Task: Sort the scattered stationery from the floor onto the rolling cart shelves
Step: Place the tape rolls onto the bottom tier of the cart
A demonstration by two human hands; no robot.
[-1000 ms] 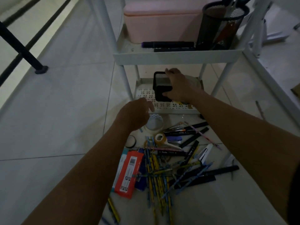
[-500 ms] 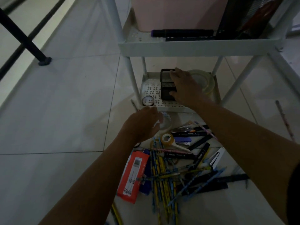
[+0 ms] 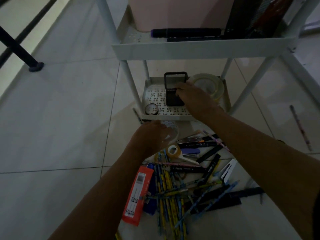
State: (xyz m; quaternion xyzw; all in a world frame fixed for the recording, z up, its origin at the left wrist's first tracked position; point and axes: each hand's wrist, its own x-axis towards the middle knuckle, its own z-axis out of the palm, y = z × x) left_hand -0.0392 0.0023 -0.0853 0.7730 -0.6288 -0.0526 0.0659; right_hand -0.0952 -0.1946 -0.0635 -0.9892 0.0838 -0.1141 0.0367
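Note:
The white rolling cart's bottom shelf carries a black mesh holder, and my right hand grips that holder's right side. Beside it on the shelf are a large clear tape roll and a small patterned tape roll. In front of the cart, my left hand curls its fingers on the left edge of a patterned tape roll. Behind that hand, a pile of pencils and markers lies scattered on the floor with a tan tape roll and a red package.
The cart's middle shelf overhangs the bottom one and holds a pink box, dark markers and a black mesh cup. A lone pencil lies on the floor at the right. A black pole foot stands at the left.
The view has tilted down and moved closer to the cart. My right hand has set the black holder deeper on the bottom shelf. My left hand has closed in on the patterned tape roll.

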